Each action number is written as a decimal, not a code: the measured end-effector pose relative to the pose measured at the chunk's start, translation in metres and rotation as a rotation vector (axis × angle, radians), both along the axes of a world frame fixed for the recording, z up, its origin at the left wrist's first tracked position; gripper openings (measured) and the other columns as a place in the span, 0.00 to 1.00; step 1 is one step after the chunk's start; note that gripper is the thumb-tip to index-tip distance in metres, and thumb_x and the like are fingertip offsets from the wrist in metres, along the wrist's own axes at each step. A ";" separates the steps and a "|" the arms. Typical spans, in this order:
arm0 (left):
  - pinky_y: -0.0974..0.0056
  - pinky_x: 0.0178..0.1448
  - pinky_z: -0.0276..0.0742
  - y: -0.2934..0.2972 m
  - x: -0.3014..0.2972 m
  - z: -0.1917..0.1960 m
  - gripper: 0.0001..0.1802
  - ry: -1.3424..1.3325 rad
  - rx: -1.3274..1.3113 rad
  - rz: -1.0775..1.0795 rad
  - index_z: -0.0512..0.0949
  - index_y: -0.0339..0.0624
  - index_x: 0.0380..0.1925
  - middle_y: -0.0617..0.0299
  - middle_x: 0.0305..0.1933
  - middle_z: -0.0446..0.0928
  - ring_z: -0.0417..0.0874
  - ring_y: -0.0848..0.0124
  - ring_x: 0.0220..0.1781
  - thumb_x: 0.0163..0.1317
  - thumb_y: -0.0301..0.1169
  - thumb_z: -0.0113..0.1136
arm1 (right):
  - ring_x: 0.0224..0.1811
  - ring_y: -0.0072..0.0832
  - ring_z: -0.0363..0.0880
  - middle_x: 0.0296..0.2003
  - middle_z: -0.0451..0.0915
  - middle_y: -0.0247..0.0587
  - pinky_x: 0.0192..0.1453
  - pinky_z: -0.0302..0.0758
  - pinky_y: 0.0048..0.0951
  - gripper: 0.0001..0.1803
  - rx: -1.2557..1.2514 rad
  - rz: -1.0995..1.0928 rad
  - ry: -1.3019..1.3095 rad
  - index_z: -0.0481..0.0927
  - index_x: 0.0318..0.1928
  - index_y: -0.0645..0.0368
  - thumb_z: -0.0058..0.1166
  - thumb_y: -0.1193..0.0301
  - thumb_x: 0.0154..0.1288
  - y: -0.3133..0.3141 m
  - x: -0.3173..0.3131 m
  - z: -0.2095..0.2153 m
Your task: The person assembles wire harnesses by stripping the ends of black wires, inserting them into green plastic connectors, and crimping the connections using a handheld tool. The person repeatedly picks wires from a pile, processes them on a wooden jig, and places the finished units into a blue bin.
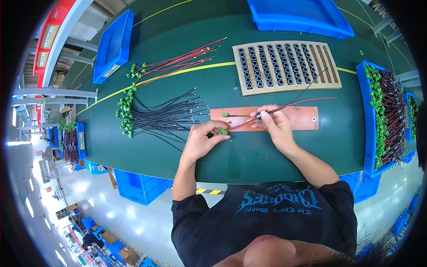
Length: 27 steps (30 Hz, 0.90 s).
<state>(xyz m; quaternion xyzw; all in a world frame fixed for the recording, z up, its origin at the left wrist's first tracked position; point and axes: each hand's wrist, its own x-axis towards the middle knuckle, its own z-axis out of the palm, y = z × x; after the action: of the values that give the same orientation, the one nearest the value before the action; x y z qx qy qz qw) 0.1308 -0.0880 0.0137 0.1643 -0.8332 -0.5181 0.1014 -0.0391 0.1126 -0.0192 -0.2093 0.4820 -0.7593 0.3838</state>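
Note:
My left hand pinches a small green connector on the end of a red wire. My right hand grips a short black ring between thumb and fingers. Through that ring run a red wire and a black wire, whose free ends reach out to the right. A second green connector lies at the left, on the dark wire from the ring. Beneath both hands is a flat copper-coloured strip with a hole near its right end. The fingertips partly cover the ring.
Left of the strip lie bundled black wires with green connectors; red wires lie farther back. A wooden rack holds rows of black rings. A blue bin of wired connectors stands right. Blue trays stand around the green table.

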 end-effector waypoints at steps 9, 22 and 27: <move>0.64 0.44 0.85 0.006 -0.015 -0.003 0.14 0.183 -0.260 0.040 0.87 0.33 0.45 0.53 0.43 0.85 0.87 0.63 0.42 0.57 0.18 0.70 | 0.51 0.33 0.87 0.50 0.83 0.47 0.52 0.84 0.31 0.11 -0.013 0.009 0.047 0.75 0.55 0.62 0.47 0.70 0.82 0.001 0.002 -0.002; 0.64 0.41 0.81 0.016 -0.019 0.001 0.16 -0.023 -0.297 0.175 0.85 0.31 0.45 0.53 0.38 0.83 0.85 0.64 0.36 0.55 0.18 0.72 | 0.41 0.19 0.80 0.49 0.84 0.40 0.45 0.80 0.22 0.10 0.044 0.015 0.068 0.77 0.54 0.60 0.48 0.69 0.82 0.002 -0.001 -0.008; 0.65 0.37 0.79 0.012 -0.022 -0.005 0.21 0.133 -0.401 0.108 0.85 0.33 0.48 0.56 0.34 0.81 0.82 0.66 0.31 0.52 0.21 0.75 | 0.38 0.17 0.78 0.46 0.84 0.40 0.41 0.76 0.21 0.10 0.050 0.094 0.090 0.77 0.54 0.60 0.48 0.69 0.82 0.001 -0.003 0.003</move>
<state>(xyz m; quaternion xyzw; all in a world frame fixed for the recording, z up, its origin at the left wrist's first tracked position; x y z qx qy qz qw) 0.1090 -0.0760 0.0084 0.1509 -0.9011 -0.3455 0.2143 -0.0424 0.1133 -0.0166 -0.2561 0.5072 -0.7179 0.4022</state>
